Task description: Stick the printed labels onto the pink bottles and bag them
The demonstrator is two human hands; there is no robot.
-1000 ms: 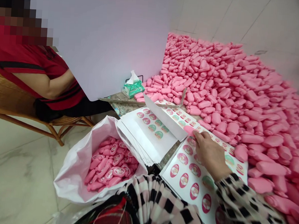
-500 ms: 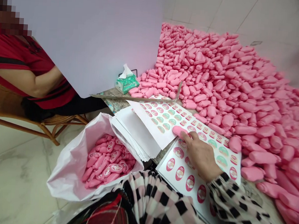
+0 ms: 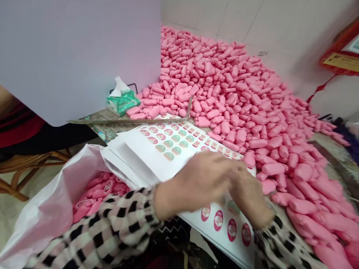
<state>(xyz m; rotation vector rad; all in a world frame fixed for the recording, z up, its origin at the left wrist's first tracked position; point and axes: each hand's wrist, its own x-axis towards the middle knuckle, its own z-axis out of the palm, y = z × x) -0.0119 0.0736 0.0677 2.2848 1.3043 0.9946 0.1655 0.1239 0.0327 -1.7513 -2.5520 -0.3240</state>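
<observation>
As left hand (image 3: 197, 182) meets right hand (image 3: 248, 199), over stickers (image 3: 218, 220)

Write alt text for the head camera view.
The left hand and right hand blur over sheets of round labels, beside a large heap of pink bars. A white bag at lower left holds labelled pink bars.

We see L hand (image 3: 201, 180) & R hand (image 3: 250, 197), both blurred, close together over white label sheet (image 3: 224, 220) w/ rows of pink oval labels; can't tell if either grips anything. Loose pink soap bars (image 3: 271, 168) lie heaped just beside sheet, on R.
</observation>
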